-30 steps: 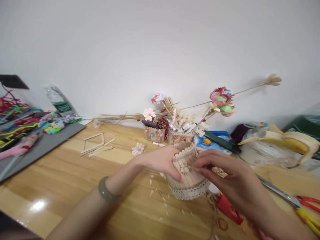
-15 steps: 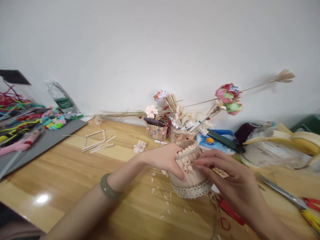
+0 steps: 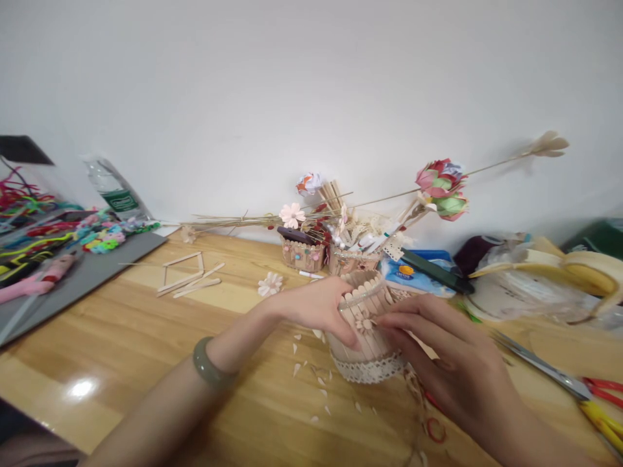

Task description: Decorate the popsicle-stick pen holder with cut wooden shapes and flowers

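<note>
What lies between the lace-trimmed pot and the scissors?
In the head view, the right hand lies between the lace-trimmed pot and the scissors, its fingertips at the pot's side; it hides part of the table there.

Matt wooden pot [image 3: 368, 344] here, openwork lace trim [image 3: 367, 371], glossy wood tabletop [image 3: 146, 340] beneath, shiny metal-bladed scissors [image 3: 567, 383] right!
</note>
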`<state>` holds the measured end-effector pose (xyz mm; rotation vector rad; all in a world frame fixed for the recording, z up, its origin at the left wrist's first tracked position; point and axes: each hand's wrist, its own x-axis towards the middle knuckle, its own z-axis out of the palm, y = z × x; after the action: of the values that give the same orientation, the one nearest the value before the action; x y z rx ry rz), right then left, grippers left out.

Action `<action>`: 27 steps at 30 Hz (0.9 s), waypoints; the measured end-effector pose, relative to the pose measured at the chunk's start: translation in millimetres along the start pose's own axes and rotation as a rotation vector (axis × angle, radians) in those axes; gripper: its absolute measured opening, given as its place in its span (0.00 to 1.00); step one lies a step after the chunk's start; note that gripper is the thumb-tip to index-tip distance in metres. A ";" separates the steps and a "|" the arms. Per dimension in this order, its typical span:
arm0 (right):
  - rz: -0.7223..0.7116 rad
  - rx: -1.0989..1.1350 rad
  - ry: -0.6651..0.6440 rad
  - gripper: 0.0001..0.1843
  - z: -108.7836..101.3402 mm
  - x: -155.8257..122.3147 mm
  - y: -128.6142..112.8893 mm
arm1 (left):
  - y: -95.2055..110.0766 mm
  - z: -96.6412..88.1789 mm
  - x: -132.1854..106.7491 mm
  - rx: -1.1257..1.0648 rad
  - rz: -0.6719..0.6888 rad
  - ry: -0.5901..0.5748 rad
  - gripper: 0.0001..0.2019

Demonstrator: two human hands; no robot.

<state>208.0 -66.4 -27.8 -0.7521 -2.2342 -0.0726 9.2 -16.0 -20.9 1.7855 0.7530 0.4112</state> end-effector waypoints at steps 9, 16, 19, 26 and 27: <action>0.040 0.034 -0.043 0.11 -0.2 -4.5 0.2 | 0.2 -0.6 0.4 0.051 -0.010 -0.001 0.15; 0.052 0.037 -0.042 0.10 -1.5 -1.8 -2.0 | 2.2 -0.2 -0.2 0.059 -0.013 0.006 0.16; 0.051 0.025 -0.067 0.10 -1.4 -2.8 -2.6 | 1.2 0.1 0.1 0.053 -0.013 0.004 0.16; 0.126 0.101 -0.081 0.08 -2.4 -3.1 -5.1 | 0.0 0.8 0.7 0.033 -0.029 0.015 0.17; 0.189 0.155 -0.131 0.07 -4.7 -0.4 -6.7 | 0.1 0.7 0.6 0.028 -0.023 0.010 0.17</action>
<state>207.7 -73.4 -23.6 -0.8998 -2.2482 0.2460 10.2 -16.1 -21.1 1.8005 0.7891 0.3958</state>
